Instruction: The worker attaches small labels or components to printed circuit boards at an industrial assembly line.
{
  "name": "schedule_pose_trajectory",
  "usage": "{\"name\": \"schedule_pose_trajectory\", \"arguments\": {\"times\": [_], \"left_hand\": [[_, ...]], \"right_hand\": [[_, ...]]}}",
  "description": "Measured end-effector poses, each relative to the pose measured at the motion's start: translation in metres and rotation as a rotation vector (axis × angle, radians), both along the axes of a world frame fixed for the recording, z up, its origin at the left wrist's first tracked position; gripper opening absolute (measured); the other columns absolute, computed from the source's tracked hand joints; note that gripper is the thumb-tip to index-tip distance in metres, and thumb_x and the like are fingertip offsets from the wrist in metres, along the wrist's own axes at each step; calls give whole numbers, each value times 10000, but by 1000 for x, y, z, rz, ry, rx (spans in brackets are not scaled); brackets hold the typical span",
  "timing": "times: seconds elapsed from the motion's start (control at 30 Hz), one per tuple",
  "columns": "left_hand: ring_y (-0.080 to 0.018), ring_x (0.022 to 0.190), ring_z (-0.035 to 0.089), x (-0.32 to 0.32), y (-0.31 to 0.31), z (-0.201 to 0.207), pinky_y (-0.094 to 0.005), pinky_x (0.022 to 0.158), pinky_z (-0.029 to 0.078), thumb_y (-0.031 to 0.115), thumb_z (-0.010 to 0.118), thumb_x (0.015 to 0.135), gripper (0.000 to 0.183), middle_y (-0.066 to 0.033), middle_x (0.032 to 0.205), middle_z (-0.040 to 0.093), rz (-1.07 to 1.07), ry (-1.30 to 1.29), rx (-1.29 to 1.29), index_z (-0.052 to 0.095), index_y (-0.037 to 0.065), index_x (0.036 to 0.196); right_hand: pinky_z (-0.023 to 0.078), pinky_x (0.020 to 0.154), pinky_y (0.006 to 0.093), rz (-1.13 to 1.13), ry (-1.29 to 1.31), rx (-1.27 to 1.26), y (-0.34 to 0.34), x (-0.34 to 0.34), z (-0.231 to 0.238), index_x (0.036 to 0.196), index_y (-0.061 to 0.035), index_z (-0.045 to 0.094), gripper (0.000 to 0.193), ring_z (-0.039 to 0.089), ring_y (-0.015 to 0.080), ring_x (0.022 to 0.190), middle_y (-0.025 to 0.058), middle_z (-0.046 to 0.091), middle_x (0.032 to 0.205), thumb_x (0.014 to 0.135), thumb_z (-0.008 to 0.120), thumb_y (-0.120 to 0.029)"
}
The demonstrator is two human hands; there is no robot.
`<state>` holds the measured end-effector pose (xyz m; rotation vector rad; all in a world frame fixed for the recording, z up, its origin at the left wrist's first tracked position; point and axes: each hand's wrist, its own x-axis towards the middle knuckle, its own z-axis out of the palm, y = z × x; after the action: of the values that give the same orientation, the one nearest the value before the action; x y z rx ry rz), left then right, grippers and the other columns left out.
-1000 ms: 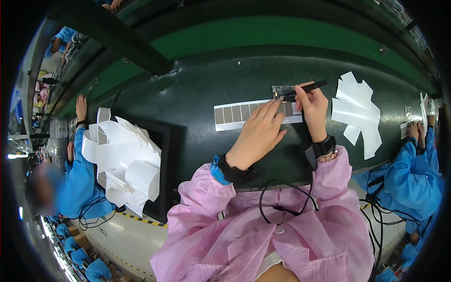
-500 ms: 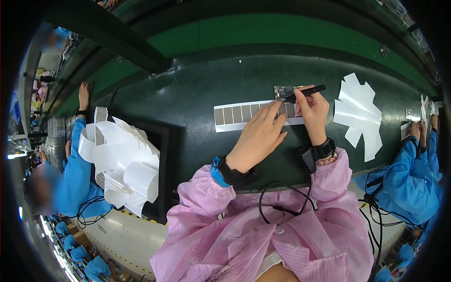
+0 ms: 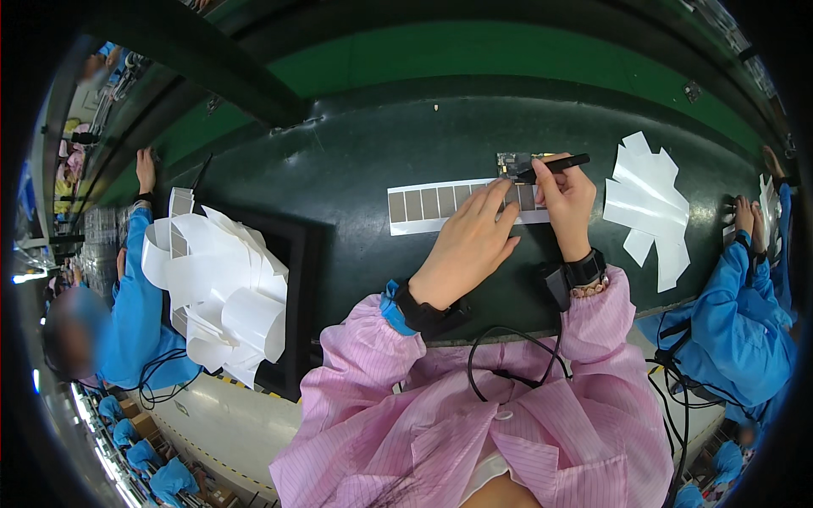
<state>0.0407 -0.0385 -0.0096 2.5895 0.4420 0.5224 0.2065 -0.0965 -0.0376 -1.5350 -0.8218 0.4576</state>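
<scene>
A strip of grey rectangular stickers on white backing (image 3: 415, 206) lies on the dark green table. My left hand (image 3: 468, 240) rests palm down over it, fingers stretched out, fingertips at the near edge of a small circuit board (image 3: 514, 161). The board lies just beyond the strip, its right part behind my right hand (image 3: 566, 199). That hand is closed round a slim black tool, tweezers by its look (image 3: 572, 162). The tool's tip points left and down, close to my left fingertips at the board; whether it touches the board I cannot tell.
Crumpled white backing sheets (image 3: 224, 279) fill a black tray (image 3: 298, 296) on the left. More white sheets (image 3: 648, 203) lie flat to the right. A dark post (image 3: 212, 68) rises at the back left. Co-workers in blue sleeves (image 3: 135, 288) sit on both sides.
My hands, the strip and the board keep nearly the same places. The right-hand co-worker's hands have moved slightly.
</scene>
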Motion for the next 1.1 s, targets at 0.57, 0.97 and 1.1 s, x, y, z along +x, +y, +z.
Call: {"name": "schedule_pose_trajectory", "arguments": {"times": [0.57,0.97,1.1], "left_hand": [[-293,1164,482,6,1,0,-380,962,414,179,707,754,435,-153,1317,479,-4,29,132,528,17,1117],[-279,1020,536,55,48,-1,-361,837,442,193,699,770,507,-121,1107,555,-99,11,257,512,-6,1198],[-283,967,535,67,71,15,-375,820,441,192,711,747,521,-113,1033,546,-197,21,284,520,4,1194]], "right_hand": [[402,456,201,-6,-86,-23,-1,0,1,885,22,639,89,543,59,498,30,605,665,854,681,-50],[392,483,189,-204,76,116,-19,25,12,927,15,632,123,529,54,529,10,599,677,887,663,-97],[391,485,191,-210,84,143,-21,30,17,932,15,631,123,525,54,525,11,597,678,884,667,-92]]}}
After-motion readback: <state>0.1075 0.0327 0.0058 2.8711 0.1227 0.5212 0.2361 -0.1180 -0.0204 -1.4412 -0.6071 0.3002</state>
